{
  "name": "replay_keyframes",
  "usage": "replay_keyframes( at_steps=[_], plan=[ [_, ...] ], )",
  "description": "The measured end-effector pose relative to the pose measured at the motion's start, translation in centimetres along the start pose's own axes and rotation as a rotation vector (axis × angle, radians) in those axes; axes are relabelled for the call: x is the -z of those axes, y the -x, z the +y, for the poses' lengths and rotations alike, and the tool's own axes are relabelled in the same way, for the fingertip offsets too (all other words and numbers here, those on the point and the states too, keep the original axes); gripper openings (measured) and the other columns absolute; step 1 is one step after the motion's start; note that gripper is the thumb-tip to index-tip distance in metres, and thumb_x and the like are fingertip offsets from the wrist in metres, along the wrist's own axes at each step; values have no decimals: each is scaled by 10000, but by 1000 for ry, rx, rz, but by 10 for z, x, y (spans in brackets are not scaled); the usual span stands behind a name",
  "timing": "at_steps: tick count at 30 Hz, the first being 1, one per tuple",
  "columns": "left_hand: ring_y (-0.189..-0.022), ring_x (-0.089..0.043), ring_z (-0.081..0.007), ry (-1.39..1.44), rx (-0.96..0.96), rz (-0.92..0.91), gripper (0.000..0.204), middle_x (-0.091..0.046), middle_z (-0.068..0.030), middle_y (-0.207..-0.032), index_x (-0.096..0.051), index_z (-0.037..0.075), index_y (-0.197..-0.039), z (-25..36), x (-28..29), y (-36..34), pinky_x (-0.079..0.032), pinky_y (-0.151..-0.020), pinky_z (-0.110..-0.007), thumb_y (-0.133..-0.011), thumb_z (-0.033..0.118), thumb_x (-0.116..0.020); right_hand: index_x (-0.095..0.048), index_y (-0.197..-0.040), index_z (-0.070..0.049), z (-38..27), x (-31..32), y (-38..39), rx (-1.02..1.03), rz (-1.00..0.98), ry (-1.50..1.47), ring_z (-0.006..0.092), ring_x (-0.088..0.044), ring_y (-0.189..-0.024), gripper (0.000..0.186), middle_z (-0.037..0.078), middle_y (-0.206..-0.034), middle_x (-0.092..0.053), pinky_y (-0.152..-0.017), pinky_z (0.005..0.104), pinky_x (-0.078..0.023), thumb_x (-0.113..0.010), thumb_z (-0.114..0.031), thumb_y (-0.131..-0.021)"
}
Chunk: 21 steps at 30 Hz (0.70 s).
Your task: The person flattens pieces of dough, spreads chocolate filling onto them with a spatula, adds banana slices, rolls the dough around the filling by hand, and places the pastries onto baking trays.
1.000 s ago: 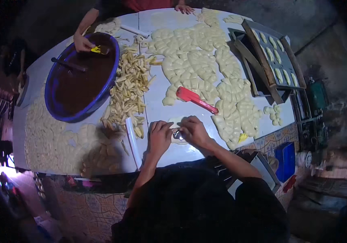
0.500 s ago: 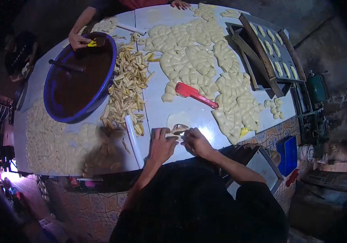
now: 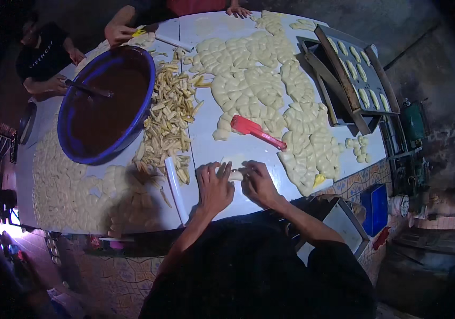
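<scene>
At the near edge of the table, my left hand (image 3: 215, 183) bends its fingers over the left end of a small pale dough roll (image 3: 235, 175). My right hand (image 3: 259, 183) curls around the roll's right end. A flat part of the dough lies just beyond it; the filling is nearly all covered. Beside my left hand lies a white rolling pin (image 3: 176, 189), next to a heap of sliced banana pieces (image 3: 169, 111). Red plastic tongs (image 3: 258, 133) rest beyond my right hand, against many portions of pale dough (image 3: 312, 143).
A large blue basin (image 3: 150, 101) of brown filling stands at the left, with a dark-handled tool in it. At the right, stacked metal trays (image 3: 368, 87) hold shaped dough pieces. Another white rolling pin (image 3: 174, 42) lies at the back. Co-workers' hands (image 3: 118, 33) are at the far edges.
My hands have rolled the dough over, covering the filling that showed before. A co-worker's hand with a yellow-handled tool has moved back from the basin; another person has come closer at the left.
</scene>
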<state>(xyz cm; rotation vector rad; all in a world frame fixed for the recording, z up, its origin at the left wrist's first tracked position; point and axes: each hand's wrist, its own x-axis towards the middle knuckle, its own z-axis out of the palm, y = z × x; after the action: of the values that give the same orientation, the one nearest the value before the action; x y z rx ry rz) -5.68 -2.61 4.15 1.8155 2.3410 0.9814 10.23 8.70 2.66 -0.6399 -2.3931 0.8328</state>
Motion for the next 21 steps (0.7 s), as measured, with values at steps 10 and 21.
replay_keyframes(
  at_steps=[10,21],
  plan=[
    [-1322,-394,-505,-103,15,99,448,-495,-282,-1278,-604,-24,-1158,-13,-22,12,-339,-1086,-625,-784,156,-774,-687,-1036,10,-8,1,-6,-10,151,201,398,-577,-1068,166,224,-1220,-594,-898,493,-482,-634,-102,-925],
    [-1544,-78,-436,-284,430,-48,739,-131,-304,-1644,-141,-116,-1556,-40,-46,-78,-64,-1203,-639,-1027,304,-441,-328,-1530,29,5,-32,-81,-275,176,383,505,-278,-1459,595,377,-1553,-271,-1165,583,-252,-339,-340,-1064]
  ],
)
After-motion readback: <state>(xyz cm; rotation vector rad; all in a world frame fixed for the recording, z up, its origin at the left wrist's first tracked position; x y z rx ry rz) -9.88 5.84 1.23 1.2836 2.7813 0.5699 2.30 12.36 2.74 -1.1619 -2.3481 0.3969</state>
